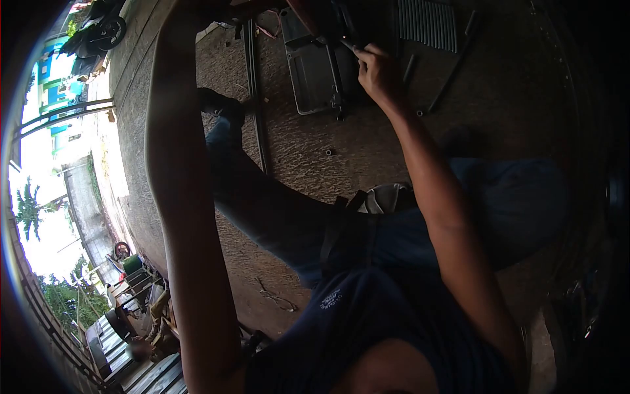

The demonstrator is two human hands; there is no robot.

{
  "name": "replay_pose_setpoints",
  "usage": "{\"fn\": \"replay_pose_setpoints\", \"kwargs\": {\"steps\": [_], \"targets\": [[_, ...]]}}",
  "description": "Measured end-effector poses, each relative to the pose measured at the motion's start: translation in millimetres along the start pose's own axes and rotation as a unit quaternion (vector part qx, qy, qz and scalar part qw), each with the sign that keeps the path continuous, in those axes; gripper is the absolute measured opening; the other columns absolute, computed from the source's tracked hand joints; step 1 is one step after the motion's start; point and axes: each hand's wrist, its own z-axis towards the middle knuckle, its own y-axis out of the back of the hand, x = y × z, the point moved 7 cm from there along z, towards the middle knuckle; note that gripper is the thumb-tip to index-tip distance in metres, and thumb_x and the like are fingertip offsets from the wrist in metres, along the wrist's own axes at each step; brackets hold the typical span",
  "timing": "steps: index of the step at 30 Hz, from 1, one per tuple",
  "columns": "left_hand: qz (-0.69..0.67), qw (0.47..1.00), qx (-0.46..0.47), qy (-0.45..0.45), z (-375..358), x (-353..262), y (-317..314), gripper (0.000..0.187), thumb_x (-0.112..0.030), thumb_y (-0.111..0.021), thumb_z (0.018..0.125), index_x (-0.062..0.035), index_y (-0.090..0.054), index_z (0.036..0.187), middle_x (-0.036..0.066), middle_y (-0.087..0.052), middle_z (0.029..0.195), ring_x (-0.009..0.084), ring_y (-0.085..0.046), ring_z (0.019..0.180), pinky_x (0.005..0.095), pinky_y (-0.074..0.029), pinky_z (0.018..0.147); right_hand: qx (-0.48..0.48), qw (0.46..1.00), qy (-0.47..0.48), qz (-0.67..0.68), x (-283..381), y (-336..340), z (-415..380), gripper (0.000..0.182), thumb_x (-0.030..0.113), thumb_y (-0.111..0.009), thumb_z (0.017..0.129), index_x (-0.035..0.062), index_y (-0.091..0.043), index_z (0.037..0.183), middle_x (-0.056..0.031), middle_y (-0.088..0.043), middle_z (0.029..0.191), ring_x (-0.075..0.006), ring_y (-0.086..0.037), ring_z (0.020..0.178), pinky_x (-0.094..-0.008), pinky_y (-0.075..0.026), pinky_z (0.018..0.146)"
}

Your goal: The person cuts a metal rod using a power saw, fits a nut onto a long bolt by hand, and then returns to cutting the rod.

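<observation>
My right hand (380,73) is at the upper middle, its fingers curled closed around a thin tool with a light metal end (347,43). The tool's exact kind is lost in shadow. It meets a dark object with a reddish bar (306,17) at the top edge. My left forearm (180,131) stretches up the left side, and its hand is beyond the top edge or lost in the dark. Just below and left of my right hand lies an open grey tray-like case (310,82) on the rough floor, with a dark rod (336,79) along its side.
To the right lie a ribbed metal panel or row of rods (427,25) and a long bar (453,65). Small rings or nuts (329,152) sit on the floor. Long rails (254,98) run beside my leg (262,197). A motorcycle (98,36) stands at far left.
</observation>
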Motion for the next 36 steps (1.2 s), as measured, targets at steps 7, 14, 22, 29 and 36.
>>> {"fn": "replay_pose_setpoints", "kwargs": {"steps": [7, 14, 22, 29, 36], "targets": [[-0.123, 0.990, -0.028, 0.058, 1.6, 14.9, 6.1, 0.037, -0.044, -0.065, 0.094, -0.0068, -0.068, 0.096, -0.001, -0.057, 0.072, 0.0127, -0.054, 0.063, 0.0337, -0.052, 0.061, -0.003, 1.000, -0.005, 0.000, 5.3, 0.9, -1.6, 0.021, 0.001, -0.068, 0.085, 0.0039, -0.072, 0.105, -0.0087, -0.063, 0.085, -0.0265, -0.066, 0.073, -0.0371, -0.052, 0.064], [-0.128, 0.986, -0.056, 0.097, -0.9, 12.9, 5.9, 0.019, -0.029, -0.062, 0.094, -0.0105, -0.067, 0.095, 0.000, -0.060, 0.071, 0.0153, -0.058, 0.063, 0.0348, -0.054, 0.062, -0.009, 0.996, -0.041, 0.083, -9.5, -8.9, -4.4, 0.022, 0.005, -0.070, 0.085, 0.0003, -0.072, 0.106, -0.0099, -0.069, 0.086, -0.0234, -0.069, 0.076, -0.0345, -0.054, 0.067], [-0.201, 0.964, -0.059, 0.161, -13.9, 6.5, -9.2, 0.026, -0.038, -0.064, 0.089, -0.0131, -0.065, 0.095, 0.002, -0.061, 0.081, 0.0216, -0.060, 0.073, 0.0436, -0.054, 0.062, 0.143, 0.779, -0.255, 0.554, -33.4, -19.6, -13.2, 0.017, 0.018, -0.068, 0.094, 0.0054, -0.072, 0.104, -0.0023, -0.069, 0.081, -0.0053, -0.055, 0.062, -0.0219, -0.045, 0.057], [-0.109, 0.974, -0.088, 0.176, -13.6, 2.6, -3.4, 0.027, -0.037, -0.063, 0.088, -0.0127, -0.066, 0.100, 0.003, -0.061, 0.080, 0.0200, -0.060, 0.072, 0.0406, -0.054, 0.057, 0.138, 0.775, -0.266, 0.556, -41.9, -8.0, -18.6, 0.017, 0.018, -0.066, 0.095, 0.0059, -0.073, 0.104, -0.0031, -0.070, 0.085, -0.0058, -0.055, 0.064, -0.0217, -0.044, 0.057], [-0.150, 0.975, -0.073, 0.147, -10.3, 7.3, -2.8, 0.023, -0.031, -0.060, 0.090, -0.0119, -0.065, 0.101, 0.003, -0.063, 0.080, 0.0186, -0.060, 0.072, 0.0364, -0.055, 0.062, 0.150, 0.759, -0.284, 0.566, -40.6, -6.6, -17.3, 0.019, 0.018, -0.064, 0.096, 0.0039, -0.071, 0.107, -0.0052, -0.069, 0.084, -0.0056, -0.054, 0.061, -0.0204, -0.043, 0.053]]}}
